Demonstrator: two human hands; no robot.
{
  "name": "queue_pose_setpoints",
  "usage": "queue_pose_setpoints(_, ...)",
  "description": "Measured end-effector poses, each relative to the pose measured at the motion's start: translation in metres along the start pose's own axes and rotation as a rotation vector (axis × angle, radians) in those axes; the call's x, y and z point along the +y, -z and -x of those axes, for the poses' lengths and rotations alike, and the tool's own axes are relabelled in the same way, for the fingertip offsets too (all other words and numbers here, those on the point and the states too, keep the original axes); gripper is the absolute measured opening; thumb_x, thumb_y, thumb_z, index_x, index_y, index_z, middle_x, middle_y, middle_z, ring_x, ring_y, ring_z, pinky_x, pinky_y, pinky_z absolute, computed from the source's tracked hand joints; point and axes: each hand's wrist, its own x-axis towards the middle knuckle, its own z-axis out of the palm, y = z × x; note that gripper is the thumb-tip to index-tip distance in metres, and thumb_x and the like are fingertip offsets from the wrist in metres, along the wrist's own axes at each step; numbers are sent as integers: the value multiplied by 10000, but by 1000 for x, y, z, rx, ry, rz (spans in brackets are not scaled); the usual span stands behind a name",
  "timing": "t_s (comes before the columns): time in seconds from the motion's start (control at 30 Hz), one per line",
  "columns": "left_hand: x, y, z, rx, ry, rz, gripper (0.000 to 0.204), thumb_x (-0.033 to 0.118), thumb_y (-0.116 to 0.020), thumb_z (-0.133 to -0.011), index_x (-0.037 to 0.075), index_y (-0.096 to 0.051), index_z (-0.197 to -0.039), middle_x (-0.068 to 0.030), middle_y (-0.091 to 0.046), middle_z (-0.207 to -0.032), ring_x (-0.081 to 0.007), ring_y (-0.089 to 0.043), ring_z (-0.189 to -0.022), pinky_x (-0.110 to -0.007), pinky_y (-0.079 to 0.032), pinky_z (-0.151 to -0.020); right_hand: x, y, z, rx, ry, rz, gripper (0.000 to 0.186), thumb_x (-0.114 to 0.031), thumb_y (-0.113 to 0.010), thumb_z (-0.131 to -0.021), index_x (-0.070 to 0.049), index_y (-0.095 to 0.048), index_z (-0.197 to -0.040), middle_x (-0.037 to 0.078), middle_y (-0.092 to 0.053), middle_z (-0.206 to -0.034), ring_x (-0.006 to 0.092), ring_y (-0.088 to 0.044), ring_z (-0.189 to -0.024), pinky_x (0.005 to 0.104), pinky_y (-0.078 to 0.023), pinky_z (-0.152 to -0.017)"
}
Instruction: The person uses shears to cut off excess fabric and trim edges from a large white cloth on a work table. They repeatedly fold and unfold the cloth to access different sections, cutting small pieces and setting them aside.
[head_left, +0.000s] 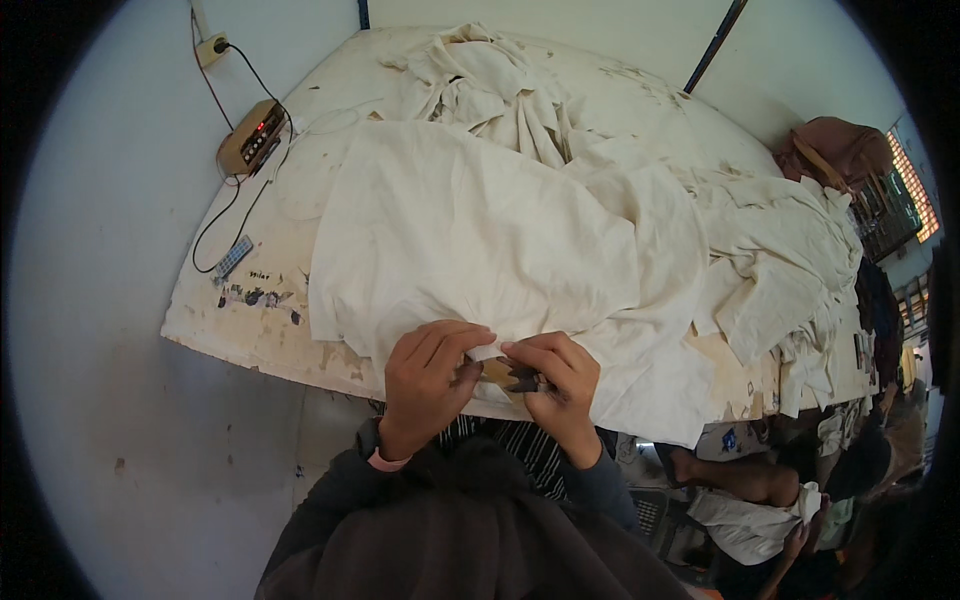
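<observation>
Across the stained table (290,210), we see mostly cream fabric. Largest piece: the cloth (470,230), laid out wide and wrinkled, its near part hanging over the front edge by the person. We log a rumpled heap (470,70) behind it and a loose pile (780,240) on its right. Bag (838,150) at the far right; another person's leg (740,482) lower right, apart from the work.

Both hands meet at the near side of the cloth. Left hand (430,380): fingers bent, thumb and fingertips pinching a small fold (487,352). Right hand (560,385): thumb and index finger at the fold's other end, remaining fingers curled around a dark tool (522,380), maybe snips; we can't tell whether its blades are apart.

Off left, well away from the hands: box (252,138) with a red light, then the remote (234,258), smaller.

We judge the step as close handling of the fold, likely checking or trimming. Next move, we'd say, calls for a taut fold, a steady left pinch, and the tool's tip clear of the surrounding fabric.
</observation>
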Motion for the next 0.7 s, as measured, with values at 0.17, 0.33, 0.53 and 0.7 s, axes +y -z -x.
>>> queue_pose_setpoints(0.17,-15,19,16,-309,495,576,228,12,-671,-861,34,-706,-1085,-39,-696,-953,-136,-648,-937,-285,-485,-806,-10,-2,0,-17,-363,-345,180,97,-704,-840,2,-722,-992,54,-700,-885,115,-672,-834,238,-516,-741)
queue_pose_setpoints(0.33,-11,14,3,-414,812,1032,207,158,-618,-1021,-13,-706,-1097,14,-697,-1002,-46,-591,-922,-250,-477,-805,0,-10,-4,70,-593,-660,189,39,-718,-906,14,-659,-1084,71,-728,-999,71,-653,-845,225,-516,-743)
queue_pose_setpoints(0.53,-10,19,1,-281,874,1004,229,185,-629,-1022,-20,-712,-1081,6,-715,-961,-52,-605,-886,-237,-477,-820,-22,7,-16,87,-499,-184,273,-159,-833,-852,-21,-673,-1026,61,-715,-897,88,-593,-679,251,-443,-590)
queue_pose_setpoints(0.7,-11,16,1,-268,870,1014,227,190,-633,-1021,-14,-717,-1074,18,-707,-940,-47,-594,-871,-226,-464,-814,-32,21,-14,-12,-161,177,217,-200,-836,-811,-76,-704,-931,28,-680,-745,189,-587,-577,316,-379,-538)
